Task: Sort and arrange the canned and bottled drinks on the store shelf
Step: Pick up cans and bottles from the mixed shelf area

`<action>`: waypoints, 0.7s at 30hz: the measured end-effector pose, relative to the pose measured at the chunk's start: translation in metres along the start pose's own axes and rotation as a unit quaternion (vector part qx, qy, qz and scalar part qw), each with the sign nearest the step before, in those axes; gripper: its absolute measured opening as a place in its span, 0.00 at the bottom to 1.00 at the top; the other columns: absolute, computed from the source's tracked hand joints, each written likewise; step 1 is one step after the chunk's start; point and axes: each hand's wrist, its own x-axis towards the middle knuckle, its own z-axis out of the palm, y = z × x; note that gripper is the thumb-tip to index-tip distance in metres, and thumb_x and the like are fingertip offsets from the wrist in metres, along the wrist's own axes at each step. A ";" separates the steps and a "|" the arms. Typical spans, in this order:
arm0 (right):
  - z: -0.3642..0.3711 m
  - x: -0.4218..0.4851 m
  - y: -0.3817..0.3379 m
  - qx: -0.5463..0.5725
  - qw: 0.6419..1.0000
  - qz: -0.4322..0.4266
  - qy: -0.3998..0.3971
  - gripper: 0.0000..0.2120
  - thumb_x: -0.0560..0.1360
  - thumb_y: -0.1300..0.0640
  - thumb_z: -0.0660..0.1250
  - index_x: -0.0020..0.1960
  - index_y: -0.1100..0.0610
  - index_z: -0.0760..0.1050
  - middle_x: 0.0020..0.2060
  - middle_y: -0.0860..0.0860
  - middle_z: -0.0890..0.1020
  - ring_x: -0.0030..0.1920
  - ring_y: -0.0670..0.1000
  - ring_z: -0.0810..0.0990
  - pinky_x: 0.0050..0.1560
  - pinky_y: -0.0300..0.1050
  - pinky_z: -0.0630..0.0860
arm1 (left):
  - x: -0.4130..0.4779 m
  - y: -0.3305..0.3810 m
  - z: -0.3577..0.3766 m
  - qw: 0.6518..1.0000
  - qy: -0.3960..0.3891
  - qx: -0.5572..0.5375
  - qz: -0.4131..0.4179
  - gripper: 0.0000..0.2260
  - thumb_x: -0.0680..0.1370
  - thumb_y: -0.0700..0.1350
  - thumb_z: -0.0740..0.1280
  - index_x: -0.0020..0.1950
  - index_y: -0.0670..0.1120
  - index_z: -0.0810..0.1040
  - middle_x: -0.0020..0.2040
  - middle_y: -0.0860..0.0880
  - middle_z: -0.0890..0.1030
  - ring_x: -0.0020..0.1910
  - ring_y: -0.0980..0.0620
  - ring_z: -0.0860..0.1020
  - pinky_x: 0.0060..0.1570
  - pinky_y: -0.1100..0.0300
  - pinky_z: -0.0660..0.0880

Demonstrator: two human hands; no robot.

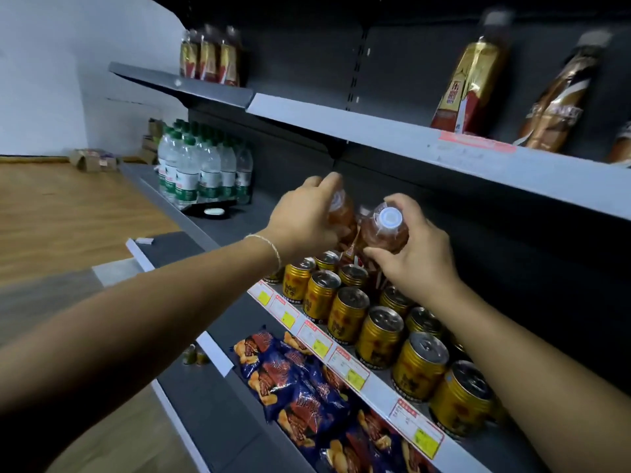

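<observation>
The gold cans [379,331] are glossy metal with bare silvery tops. The amber bottles [377,237] and water bottles [201,169] are clear, smooth plastic. The shelf [512,172] is matt grey painted metal, its price tags [348,367] paper. The snack bags [307,387] are shiny blue film; the floor [68,216] looks wood-grained.

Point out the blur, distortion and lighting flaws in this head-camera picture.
Head view: top-shelf bottles at the right smear with blur; the upper shelf edge bows from wide-angle distortion; the corners darken; the gold cans show soft glare on their lids; the white-capped bottle in the right hand looks fairly sharp.
</observation>
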 end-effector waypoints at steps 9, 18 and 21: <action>0.046 0.060 0.039 0.029 0.988 0.153 -0.020 0.32 0.64 0.46 0.81 0.65 0.50 0.75 0.51 0.46 0.82 0.52 0.48 0.81 0.45 0.35 0.71 | 0.042 -0.050 0.053 1.000 -0.015 -0.016 0.005 0.33 0.69 0.53 0.75 0.69 0.49 0.64 0.58 0.44 0.75 0.49 0.41 0.78 0.44 0.52 0.74; 0.088 0.096 0.065 0.054 0.981 0.182 -0.050 0.42 0.63 0.49 0.82 0.70 0.41 0.64 0.62 0.46 0.78 0.60 0.50 0.77 0.57 0.41 0.70 | 0.087 -0.081 0.094 0.996 -0.083 -0.006 -0.021 0.25 0.69 0.55 0.75 0.59 0.46 0.70 0.46 0.50 0.68 0.47 0.43 0.76 0.40 0.56 0.67; 0.105 0.099 0.071 0.042 0.976 0.205 -0.053 0.42 0.63 0.49 0.82 0.71 0.42 0.64 0.64 0.46 0.77 0.58 0.48 0.76 0.55 0.39 0.69 | 0.096 -0.094 0.115 0.994 -0.111 -0.012 -0.018 0.24 0.68 0.55 0.73 0.58 0.47 0.71 0.48 0.47 0.72 0.48 0.43 0.77 0.41 0.57 0.69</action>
